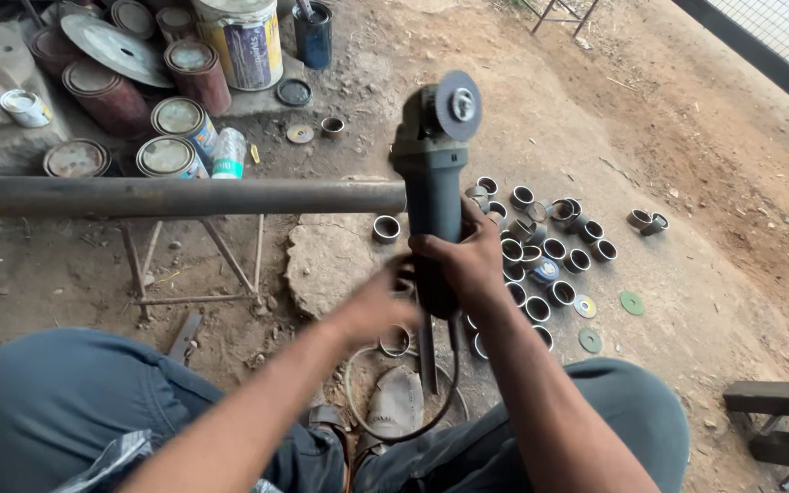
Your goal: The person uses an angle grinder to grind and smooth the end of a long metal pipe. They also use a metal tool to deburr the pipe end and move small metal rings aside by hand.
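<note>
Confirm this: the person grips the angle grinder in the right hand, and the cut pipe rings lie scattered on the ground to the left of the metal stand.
Not quite. In the head view the right hand does grip the angle grinder, but the pipe rings lie to the right of the metal stand.

In my right hand (468, 265) I grip the dark-bodied angle grinder (433, 183), my left hand (378, 306) just left of it. The long steel pipe (175, 196) lies to its left, paint tins (139, 100) behind it, cut metal rings (550, 246) on the ground right.
</note>
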